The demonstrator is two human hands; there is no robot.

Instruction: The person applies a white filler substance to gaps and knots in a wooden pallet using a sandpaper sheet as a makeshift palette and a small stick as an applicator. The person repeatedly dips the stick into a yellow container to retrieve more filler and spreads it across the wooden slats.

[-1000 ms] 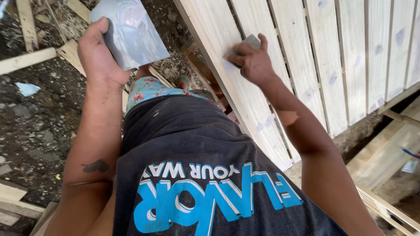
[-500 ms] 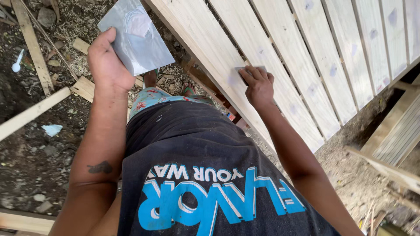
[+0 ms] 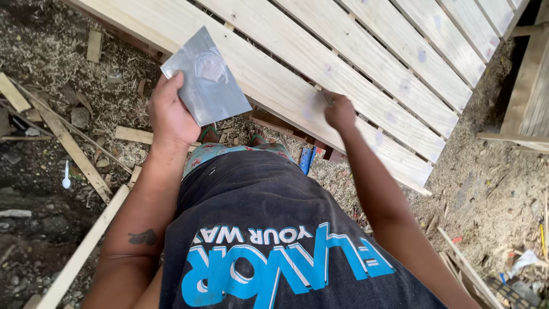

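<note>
Big slatted panel of pale wooden boards (image 3: 366,74) fills the upper half of view, slats running diagonally from upper left to lower right, dark gaps between them, faint purplish smudges on several boards. It lies on ground covered in sawdust and dirt (image 3: 497,189). Person's dark shirt with blue lettering (image 3: 269,252) fills the bottom centre; patterned shorts show just above it.

Wood offcuts (image 3: 68,146) lie scattered on the left ground, one long strip (image 3: 86,246) running along beside the left arm. More timber stands at the right edge (image 3: 529,97).

Left hand (image 3: 170,114) is raised over the panel's near edge, fingers closed around the lower corner of a flat grey metal plate (image 3: 207,77), plate tilted, a whitish blob of paste on its face. Plate is held in the air, over the nearest board and the ground.

Right hand (image 3: 338,110) is curled shut and pressed down on a board near the panel's middle. A small tool tip pokes out at its upper left, touching the wood; what kind of tool, cannot tell.

Small stuff: blue object (image 3: 306,159) on the ground under the panel edge, white plastic spoon (image 3: 66,175) far left.
</note>
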